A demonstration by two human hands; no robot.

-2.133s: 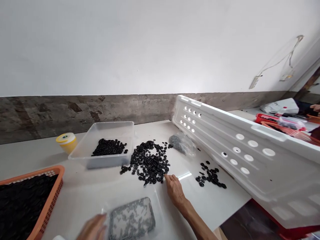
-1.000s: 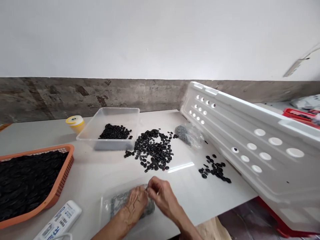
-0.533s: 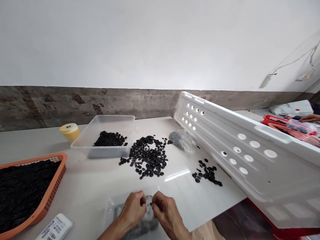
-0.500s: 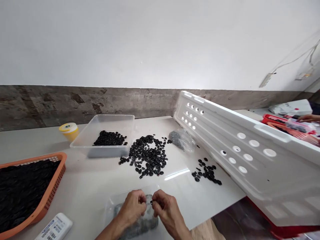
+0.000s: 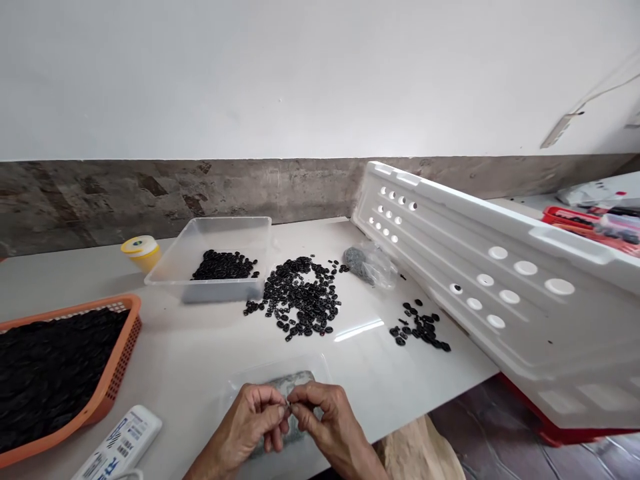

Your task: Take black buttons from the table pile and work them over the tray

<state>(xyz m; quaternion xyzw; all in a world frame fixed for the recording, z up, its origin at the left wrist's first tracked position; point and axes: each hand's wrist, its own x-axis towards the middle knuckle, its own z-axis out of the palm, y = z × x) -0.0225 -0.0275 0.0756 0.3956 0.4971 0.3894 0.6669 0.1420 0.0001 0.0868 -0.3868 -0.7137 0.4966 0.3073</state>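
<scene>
My left hand point(image 5: 253, 421) and my right hand point(image 5: 330, 419) meet fingertip to fingertip, low in the middle of the head view. Both are closed in a pinch. A tiny dark piece shows where the fingertips touch; its kind and most of its shape are hidden. Beneath the hands lies a clear plastic tray point(image 5: 314, 362) with a grey mass point(image 5: 295, 383) in it, partly covered by my fingers. Beyond the tray, a loose pile of small black oval pieces with holes point(image 5: 303, 297) is spread over the white table point(image 5: 193, 360).
Behind stands a clear bin point(image 5: 173, 260) of black pieces, beside a yellow-and-white spool point(image 5: 142, 252). An orange basket point(image 5: 113, 373) and white power strip point(image 5: 123, 443) are left. Rightward are a bag of grey bits point(image 5: 370, 263), more black pieces point(image 5: 423, 327) and a tilted white panel point(image 5: 500, 300).
My hands have come together; a gap lay between them before, with a small black piece at my right fingertips. The view has shifted slightly. Another person's hand at far right has left view.
</scene>
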